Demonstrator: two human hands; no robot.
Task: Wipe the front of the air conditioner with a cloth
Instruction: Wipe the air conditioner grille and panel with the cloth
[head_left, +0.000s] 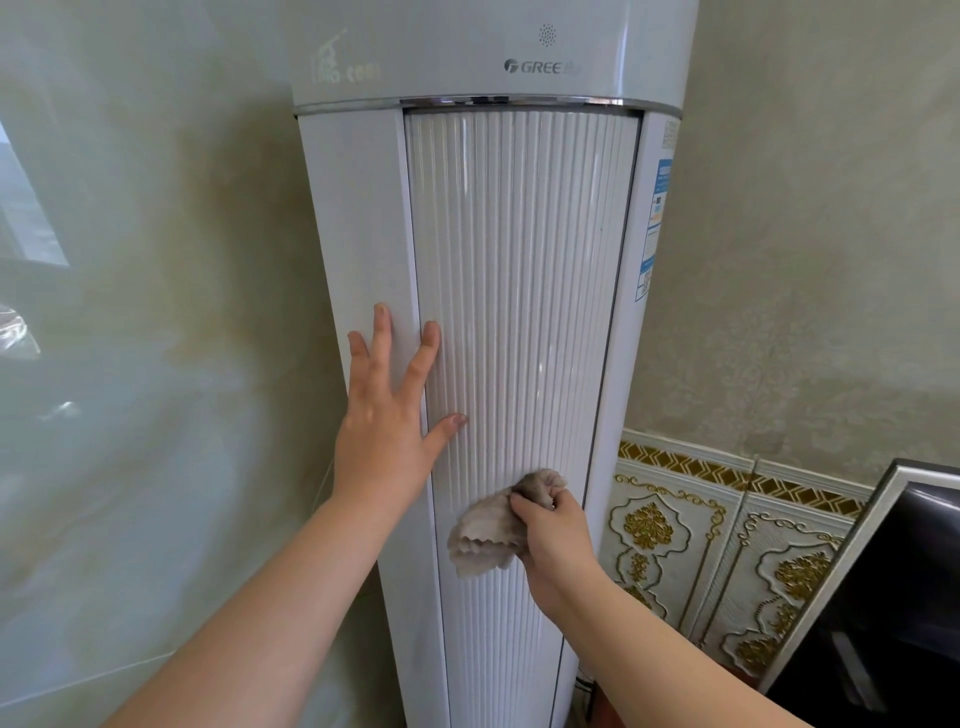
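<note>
Presently the right hand (553, 540) grips a bunched grey cloth (491, 535) against the ribbed front panel (519, 291), lower centre of frame. Left hand (387, 410) lies flat with fingers spread, bracing the Gree floor-standing air conditioner (358, 218) at mid-height. Wiping is judged under way; the next stroke calls for steady pressure along the vertical ribs, working across the untouched panel above.

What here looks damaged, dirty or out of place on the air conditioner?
Nothing is broken or askew. The one odd spot is a worn, half-rubbed-off print on the top panel of the air conditioner, left of the logo. The left hand rests flat on the front; the right hand holds a greyish cloth against the ribs.
</note>
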